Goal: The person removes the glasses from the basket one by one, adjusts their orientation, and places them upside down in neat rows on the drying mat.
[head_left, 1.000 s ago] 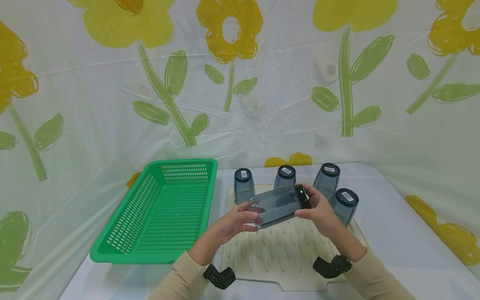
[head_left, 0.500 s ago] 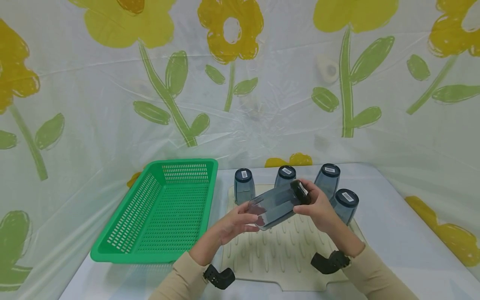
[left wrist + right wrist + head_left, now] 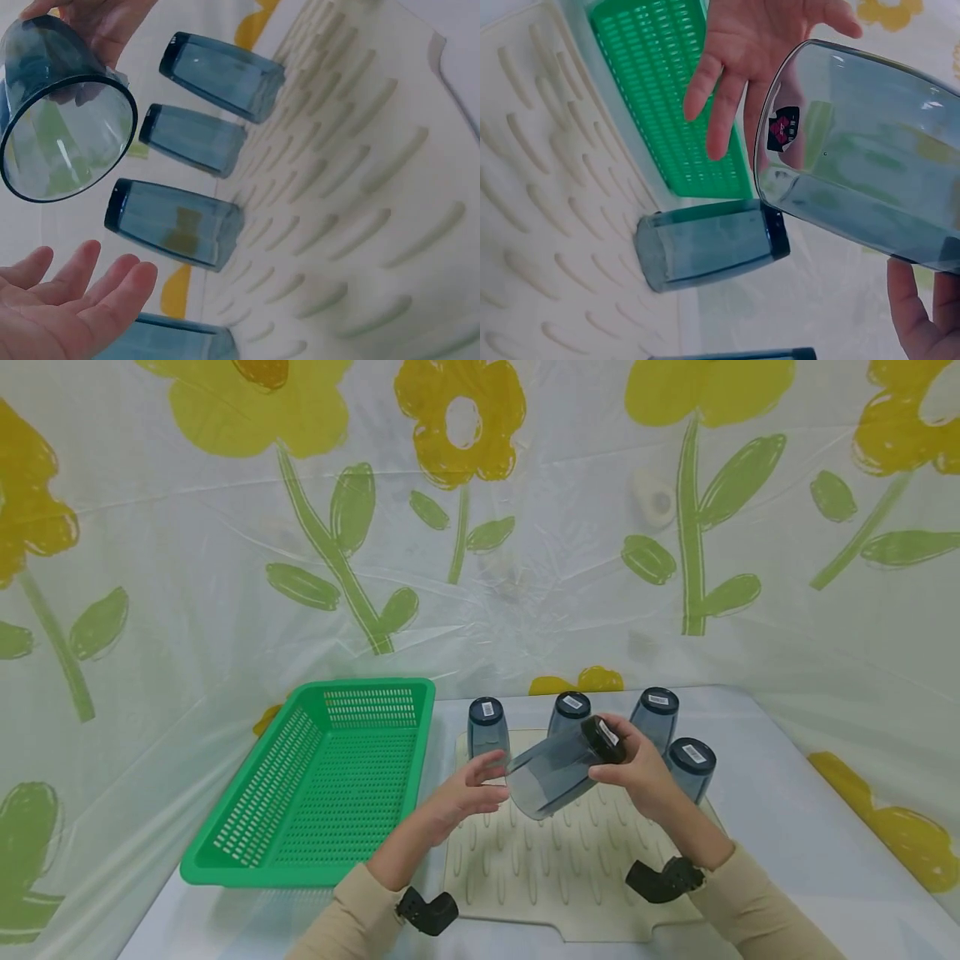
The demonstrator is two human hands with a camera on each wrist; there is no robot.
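A blue-grey drinking glass (image 3: 551, 777) is held tilted above the drying mat, its mouth turned down to the left. My right hand (image 3: 643, 772) grips it around the dark, labelled base. Beside the rim, my left hand (image 3: 467, 795) has its fingers spread and holds nothing. The left wrist view shows a gap between those fingers (image 3: 124, 289) and the glass's mouth (image 3: 67, 139). A small dark sticker (image 3: 784, 129) shows on the glass near its rim in the right wrist view.
Several matching glasses stand upside down on the cream ridged mat (image 3: 525, 877), including one at the back left (image 3: 487, 731) and one at the right (image 3: 692, 764). Left of the mat sits a green perforated basket (image 3: 420, 752). A flowered curtain hangs behind the table.
My left hand has let go of the glass's rim and drawn slightly left, fingers spreading. My right hand has tipped the glass more steeply, base up.
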